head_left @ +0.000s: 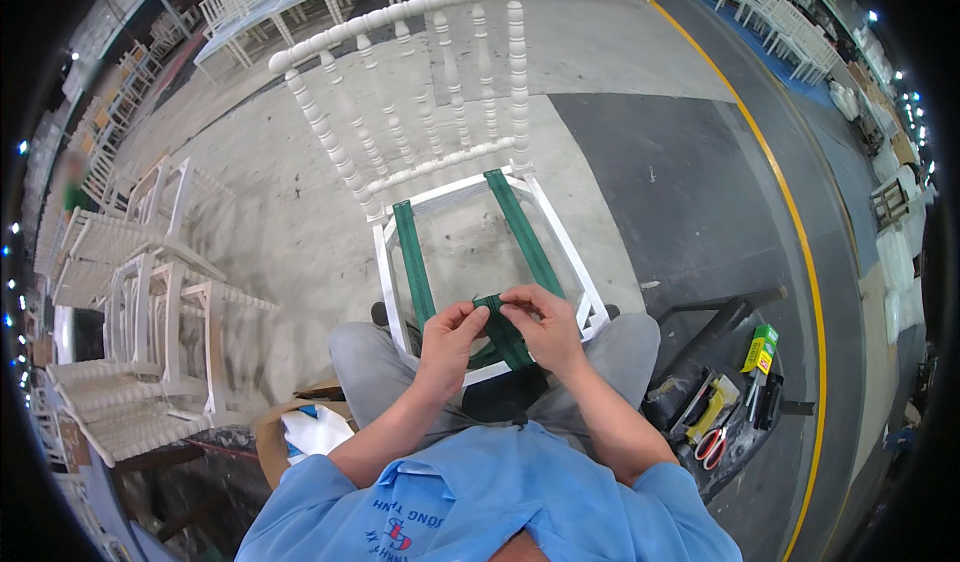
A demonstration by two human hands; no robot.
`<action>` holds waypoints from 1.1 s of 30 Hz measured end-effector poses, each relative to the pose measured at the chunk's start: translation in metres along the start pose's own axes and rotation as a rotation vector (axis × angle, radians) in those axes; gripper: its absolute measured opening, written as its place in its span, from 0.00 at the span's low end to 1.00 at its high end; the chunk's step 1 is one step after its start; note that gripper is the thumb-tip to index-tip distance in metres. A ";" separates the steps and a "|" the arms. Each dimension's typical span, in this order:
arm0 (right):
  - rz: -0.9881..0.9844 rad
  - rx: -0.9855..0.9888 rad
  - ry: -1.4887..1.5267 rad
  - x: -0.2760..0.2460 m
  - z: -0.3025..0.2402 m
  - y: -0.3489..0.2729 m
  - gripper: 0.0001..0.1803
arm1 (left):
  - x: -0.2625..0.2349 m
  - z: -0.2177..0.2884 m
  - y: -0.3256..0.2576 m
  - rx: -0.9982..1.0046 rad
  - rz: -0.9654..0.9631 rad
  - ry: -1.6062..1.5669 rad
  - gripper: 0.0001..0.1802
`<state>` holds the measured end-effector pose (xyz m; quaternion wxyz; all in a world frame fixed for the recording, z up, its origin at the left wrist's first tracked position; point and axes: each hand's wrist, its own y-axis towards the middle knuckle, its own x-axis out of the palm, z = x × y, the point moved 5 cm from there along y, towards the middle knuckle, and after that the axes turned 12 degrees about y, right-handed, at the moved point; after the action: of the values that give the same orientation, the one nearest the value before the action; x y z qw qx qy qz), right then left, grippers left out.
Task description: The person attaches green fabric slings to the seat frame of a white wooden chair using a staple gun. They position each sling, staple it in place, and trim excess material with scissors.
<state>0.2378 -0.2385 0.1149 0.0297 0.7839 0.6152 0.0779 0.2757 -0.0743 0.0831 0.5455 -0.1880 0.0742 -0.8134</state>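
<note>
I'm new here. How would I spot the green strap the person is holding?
Find the white chair frame with the beaded back, in mid-view. Go to its open seat's front edge, farthest from that back. The green strap there is the one pinched by the left hand and right hand, while its two green neighbours stretch to the back.

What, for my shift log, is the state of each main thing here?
Front green strap, pinched
Left grip, closed on it
Right grip, closed on it too
Two other straps, running forward from rear rail
White chair, seat partly open
Cardboard box, open
Scissors, lying; blades unclear
</note>
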 end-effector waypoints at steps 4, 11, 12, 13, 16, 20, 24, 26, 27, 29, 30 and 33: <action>-0.065 -0.047 -0.143 0.003 -0.008 0.008 0.09 | -0.010 -0.007 0.006 0.011 0.011 0.077 0.06; -0.129 -0.143 -0.342 0.011 -0.003 0.032 0.06 | -0.011 0.004 0.018 0.224 0.203 0.268 0.11; -0.142 -0.127 -0.357 0.010 0.000 0.037 0.06 | -0.011 0.013 0.018 0.308 0.248 0.476 0.10; -0.154 -0.111 -0.372 0.009 0.004 0.043 0.05 | -0.011 0.022 0.021 0.388 0.291 0.684 0.10; -0.211 -0.145 -0.401 0.015 0.018 0.066 0.05 | -0.022 0.023 0.041 0.579 0.282 0.874 0.09; -0.248 -0.010 -0.398 0.025 0.047 0.113 0.05 | -0.045 0.013 0.091 0.452 0.322 0.871 0.09; -0.342 0.030 -0.413 0.044 0.105 0.181 0.06 | -0.076 -0.006 0.159 0.278 0.406 0.779 0.10; -0.283 0.006 -0.543 0.033 0.145 0.223 0.05 | -0.075 -0.009 0.195 0.206 0.394 0.751 0.13; -0.258 -0.007 -0.603 0.029 0.161 0.243 0.05 | -0.075 -0.012 0.206 0.246 0.401 0.804 0.14; -0.247 -0.020 -0.598 0.047 0.187 0.276 0.04 | -0.094 -0.020 0.216 0.315 0.464 0.930 0.17; -0.227 -0.015 -0.606 0.048 0.197 0.288 0.04 | -0.094 -0.022 0.220 0.341 0.418 0.989 0.20; -0.229 -0.068 -0.705 0.054 0.220 0.314 0.06 | -0.093 -0.020 0.229 0.490 0.452 1.113 0.21</action>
<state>0.5869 -0.2508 -0.0526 0.2744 0.6872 0.6481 -0.1802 0.4959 -0.0807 -0.0311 0.6105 0.4117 0.1958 -0.6477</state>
